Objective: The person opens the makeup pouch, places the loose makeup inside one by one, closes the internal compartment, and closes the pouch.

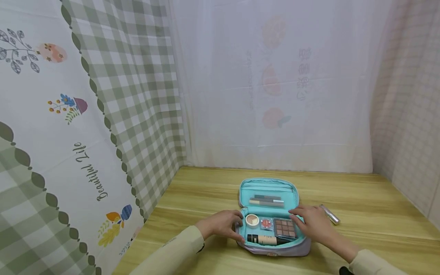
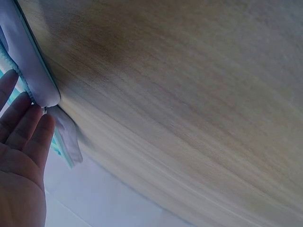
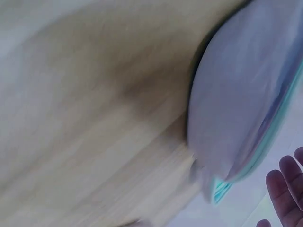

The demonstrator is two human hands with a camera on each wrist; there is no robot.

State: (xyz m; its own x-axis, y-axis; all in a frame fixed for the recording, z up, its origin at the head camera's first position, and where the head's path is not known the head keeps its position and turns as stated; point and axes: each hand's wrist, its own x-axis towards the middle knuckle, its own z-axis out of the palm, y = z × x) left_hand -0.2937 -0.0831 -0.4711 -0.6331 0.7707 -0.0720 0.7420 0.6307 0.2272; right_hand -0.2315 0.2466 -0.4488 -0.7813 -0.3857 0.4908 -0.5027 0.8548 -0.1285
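Your left hand (image 1: 225, 225) and right hand (image 1: 314, 224), fingers relaxed, flank the unzipped case (image 1: 292, 251) on the table (image 1: 206, 187); the right's contact is unclear. You're probably steadying it; next likely calls for grasping its lid (image 1: 269, 191).

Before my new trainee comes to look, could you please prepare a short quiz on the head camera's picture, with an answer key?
1. Fill in the gap: The shiny silver cylinder lies on the table to the ____ of the open pale-lilac bag with turquoise lining.
2. True or false: Inside the bag, the round white-rimmed compact lies to the left of the square brown multi-pan palette.
3. Which item is nearest to the person's left hand?
A) the palette
B) the compact
C) the cylinder

Key: 1. right; 2. true; 3. B.
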